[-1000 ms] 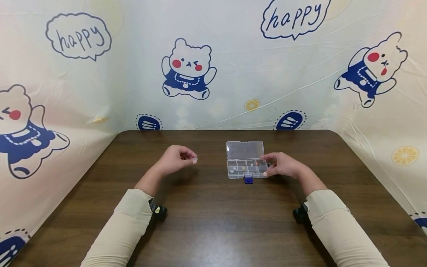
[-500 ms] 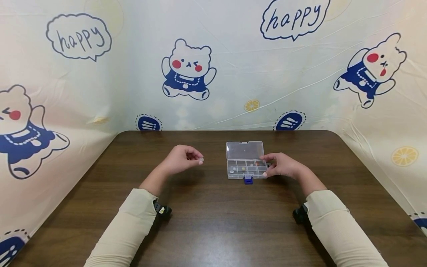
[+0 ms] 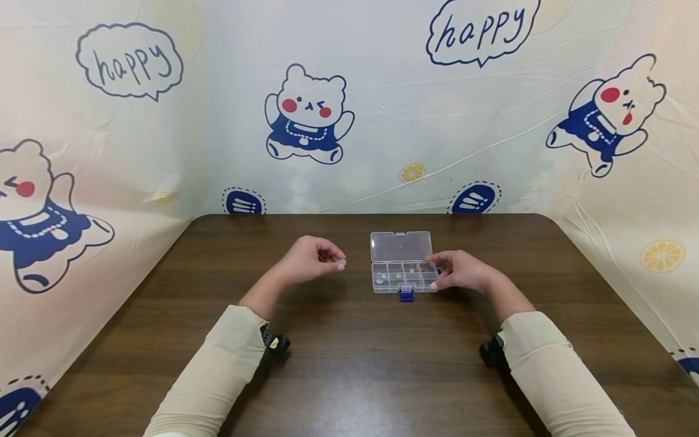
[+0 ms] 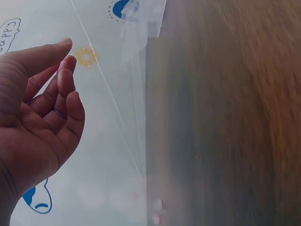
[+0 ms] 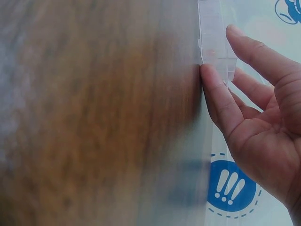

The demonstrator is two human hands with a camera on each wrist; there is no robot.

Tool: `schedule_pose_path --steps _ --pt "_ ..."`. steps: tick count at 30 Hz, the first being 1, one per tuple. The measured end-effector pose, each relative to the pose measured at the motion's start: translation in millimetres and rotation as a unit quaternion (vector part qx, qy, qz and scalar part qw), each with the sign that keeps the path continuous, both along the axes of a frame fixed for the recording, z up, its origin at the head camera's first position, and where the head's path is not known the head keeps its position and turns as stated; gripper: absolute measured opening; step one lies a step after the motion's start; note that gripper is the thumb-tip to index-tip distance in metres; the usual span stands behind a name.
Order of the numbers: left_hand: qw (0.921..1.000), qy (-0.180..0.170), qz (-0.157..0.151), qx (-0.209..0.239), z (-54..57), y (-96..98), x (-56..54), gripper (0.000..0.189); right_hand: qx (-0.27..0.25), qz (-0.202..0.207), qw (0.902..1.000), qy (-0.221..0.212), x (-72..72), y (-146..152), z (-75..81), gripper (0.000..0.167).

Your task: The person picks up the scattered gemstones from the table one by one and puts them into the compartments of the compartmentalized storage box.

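Observation:
A clear plastic compartment box (image 3: 390, 284) lies on the brown table (image 3: 349, 352), its hinged lid (image 3: 401, 246) raised back and its blue latch (image 3: 406, 296) at the front. Several small pieces, whitish, yellowish and orange-red, sit in its compartments. My right hand (image 3: 464, 270) grips the box's right end between thumb and fingers; the right wrist view shows fingertips at the box wall (image 5: 216, 37). Left of the box, above the table, my left hand (image 3: 308, 261) pinches a small, pale, see-through piece (image 3: 343, 262) between thumb and fingertips. In the left wrist view that piece is hidden.
A printed cloth (image 3: 382, 121) with bears and lettering hangs behind the table and along both sides. Each wrist wears a small black camera, the left one (image 3: 278, 345) and the right one (image 3: 491, 352). Two tiny pale spots (image 4: 158, 205) show low in the left wrist view.
My left hand has moved steadily right toward the box, carrying the small pale piece. The right hand and the box have stayed in place.

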State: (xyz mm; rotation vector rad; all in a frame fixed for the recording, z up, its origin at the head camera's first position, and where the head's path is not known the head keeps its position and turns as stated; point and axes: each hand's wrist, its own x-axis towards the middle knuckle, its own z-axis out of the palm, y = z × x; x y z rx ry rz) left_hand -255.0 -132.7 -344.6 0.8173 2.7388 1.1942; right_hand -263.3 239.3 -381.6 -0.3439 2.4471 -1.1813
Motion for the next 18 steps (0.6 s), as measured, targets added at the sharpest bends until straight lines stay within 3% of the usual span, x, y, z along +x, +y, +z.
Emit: schedule_pose_path --steps 18 --pt "0.9989 0.004 -0.047 0.003 -3.8 29.6 -4.1 0.010 0.002 0.004 1.0000 0.004 0.0 1 -0.1 0.073"
